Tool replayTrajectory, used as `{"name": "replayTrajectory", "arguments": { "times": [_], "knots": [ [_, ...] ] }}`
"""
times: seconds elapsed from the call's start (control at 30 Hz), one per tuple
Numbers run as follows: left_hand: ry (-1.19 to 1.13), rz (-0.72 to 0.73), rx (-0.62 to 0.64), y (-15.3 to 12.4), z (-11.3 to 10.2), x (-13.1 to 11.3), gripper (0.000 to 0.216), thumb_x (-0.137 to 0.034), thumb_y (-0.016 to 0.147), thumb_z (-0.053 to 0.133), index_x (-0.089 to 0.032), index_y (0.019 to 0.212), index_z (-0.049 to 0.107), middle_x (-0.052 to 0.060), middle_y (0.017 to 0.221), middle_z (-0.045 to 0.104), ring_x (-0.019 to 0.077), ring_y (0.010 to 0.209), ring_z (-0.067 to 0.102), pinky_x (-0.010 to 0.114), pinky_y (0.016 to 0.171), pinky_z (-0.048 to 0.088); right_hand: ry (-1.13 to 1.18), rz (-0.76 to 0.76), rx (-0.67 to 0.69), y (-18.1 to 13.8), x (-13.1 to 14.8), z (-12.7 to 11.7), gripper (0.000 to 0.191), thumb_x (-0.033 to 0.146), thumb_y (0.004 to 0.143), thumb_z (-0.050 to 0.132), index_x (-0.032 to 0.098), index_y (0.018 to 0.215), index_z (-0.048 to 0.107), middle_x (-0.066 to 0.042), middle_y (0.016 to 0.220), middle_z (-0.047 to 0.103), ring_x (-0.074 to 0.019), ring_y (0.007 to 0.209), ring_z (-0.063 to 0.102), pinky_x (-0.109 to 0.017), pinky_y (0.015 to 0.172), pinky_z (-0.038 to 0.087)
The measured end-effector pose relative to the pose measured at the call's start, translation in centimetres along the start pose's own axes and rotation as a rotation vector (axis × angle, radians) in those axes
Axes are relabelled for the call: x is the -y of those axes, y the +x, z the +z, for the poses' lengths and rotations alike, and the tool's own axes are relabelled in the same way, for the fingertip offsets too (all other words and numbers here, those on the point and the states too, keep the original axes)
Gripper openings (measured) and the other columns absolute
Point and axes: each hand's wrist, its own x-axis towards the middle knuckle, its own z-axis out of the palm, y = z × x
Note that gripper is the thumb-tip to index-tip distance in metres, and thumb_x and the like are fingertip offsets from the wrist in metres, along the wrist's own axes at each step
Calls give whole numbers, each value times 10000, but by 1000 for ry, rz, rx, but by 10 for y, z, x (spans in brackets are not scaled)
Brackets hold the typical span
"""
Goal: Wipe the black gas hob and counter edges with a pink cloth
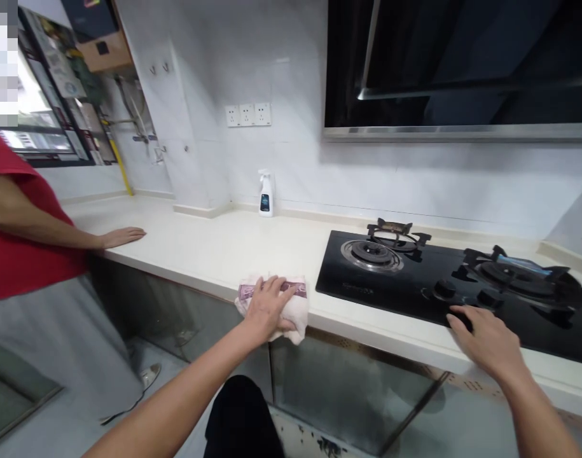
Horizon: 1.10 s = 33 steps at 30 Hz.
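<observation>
My left hand (pixel 266 308) presses a white towel (pixel 295 312) with a purple patterned band onto the front edge of the pale countertop (pixel 214 254). Its fingers are bent over the cloth, and part of the towel hangs past the edge. On the right, my right hand (pixel 488 337) rests at the front rim of the black gas hob (pixel 390 296), close to the control knobs (pixel 446 289). Thumb and fingers there are apart, with nothing seen between them.
A spray bottle (pixel 266 194) stands against the wall. One burner grate (pixel 398 235) sits behind the left burner ring (pixel 371 254). Above the hob hangs a dark range hood (pixel 462 70). At left, a person in a red top (pixel 28 216) rests a hand (pixel 121 237) on the counter.
</observation>
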Motion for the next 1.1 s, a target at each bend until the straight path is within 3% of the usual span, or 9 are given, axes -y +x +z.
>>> {"name": "replayTrajectory", "arguments": {
  "times": [0.1, 0.23, 0.33, 0.43, 0.53, 0.7, 0.8, 0.93, 1.1],
  "knots": [
    [33, -82, 24, -12, -5, 43, 1024, -590, 539, 989, -338, 1453, 604, 169, 1495, 552, 465, 1393, 459, 686, 1150, 313, -15, -5, 11, 2, -6, 4, 671, 663, 892, 272, 251, 1176, 719, -152, 1361, 658, -406, 1261, 594, -602, 1053, 462],
    [23, -98, 42, -28, -9, 99, 1082, -644, 541, 964, -288, 1487, 578, 181, 1518, 526, 428, 1371, 480, 570, 1152, 371, -37, 18, 43, 5, -11, 7, 670, 678, 879, 266, 283, 1183, 713, -155, 1380, 653, -405, 1274, 586, -595, 1038, 459],
    [38, -147, 17, -41, -12, 134, 1092, -647, 563, 950, -251, 1502, 557, 208, 1539, 503, 427, 1369, 489, 563, 1145, 377, -46, 42, 78, 5, -12, 6, 673, 688, 864, 259, 299, 1177, 710, -153, 1390, 651, -404, 1281, 578, -587, 1034, 450],
    [58, -189, -11, -51, -17, 156, 1002, -622, 615, 932, -232, 1472, 589, 228, 1513, 521, 448, 1347, 505, 594, 1108, 394, -54, 56, 100, 5, -11, 4, 672, 691, 853, 257, 308, 1180, 702, -142, 1398, 648, -396, 1294, 565, -579, 1039, 439],
    [66, -181, -31, -54, -18, 159, 938, -649, 631, 911, -232, 1424, 635, 225, 1472, 553, 441, 1303, 532, 587, 1078, 412, -74, 65, 103, 5, -7, 2, 685, 678, 858, 233, 305, 1199, 696, -136, 1418, 636, -391, 1317, 547, -579, 1048, 426],
    [54, -90, -69, -43, 1, 114, 981, -815, 628, 813, -259, 1421, 653, 197, 1451, 571, 409, 1259, 542, 552, 1075, 408, -111, 80, 126, 5, 0, -1, 708, 651, 887, 211, 275, 1255, 685, -159, 1436, 613, -404, 1300, 549, -576, 1041, 418],
    [47, -36, -191, -35, 20, 70, 990, -886, 631, 741, -261, 1395, 679, 196, 1433, 579, 426, 1228, 531, 587, 1056, 401, -109, 75, 130, 2, 6, -5, 727, 641, 906, 188, 253, 1284, 673, -161, 1439, 603, -404, 1307, 542, -567, 1061, 411],
    [33, 2, -349, -23, 33, 9, 955, -857, 604, 782, -273, 1355, 700, 172, 1403, 600, 427, 1180, 521, 598, 1024, 403, -114, 79, 130, -2, 16, -11, 735, 621, 919, 168, 232, 1304, 659, -163, 1426, 604, -406, 1301, 546, -571, 1087, 402],
    [-17, 57, -217, 3, 23, -80, 936, -775, 628, 824, -339, 1428, 608, 120, 1448, 575, 397, 1178, 515, 549, 976, 427, -95, 69, 109, -4, 18, -10, 721, 615, 928, 176, 226, 1293, 660, -166, 1420, 604, -410, 1312, 542, -594, 1095, 409]
  ]
}}
